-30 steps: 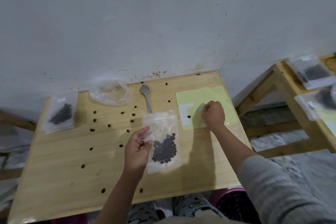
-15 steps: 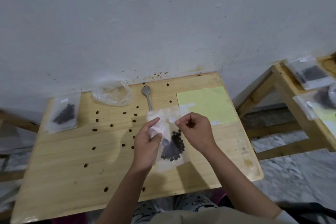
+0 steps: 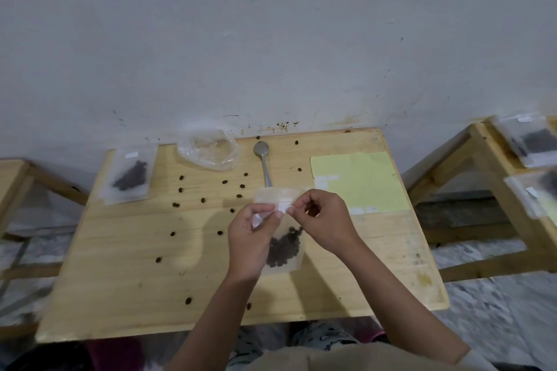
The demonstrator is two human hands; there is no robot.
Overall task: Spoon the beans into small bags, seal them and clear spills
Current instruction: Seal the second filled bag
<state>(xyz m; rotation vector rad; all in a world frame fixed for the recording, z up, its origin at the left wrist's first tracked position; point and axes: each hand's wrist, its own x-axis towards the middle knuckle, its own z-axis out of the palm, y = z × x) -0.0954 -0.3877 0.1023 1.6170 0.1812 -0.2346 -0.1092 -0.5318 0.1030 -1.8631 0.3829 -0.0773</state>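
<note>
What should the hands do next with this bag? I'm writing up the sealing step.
Probably press the small white sticker, pinched between both hands, onto the small bag top. The left hand and right hand hold it over the bag, beans sit low inside, and no seal shows yet.

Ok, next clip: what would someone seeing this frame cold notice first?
Probably both hands at table centre: the left hand and right hand pinch the top of a small clear bag with dark beans pooled at its bottom. Next, the loose beans scattered over the wooden table, mostly left of the hands. A spoon lies near the wall edge.
</note>
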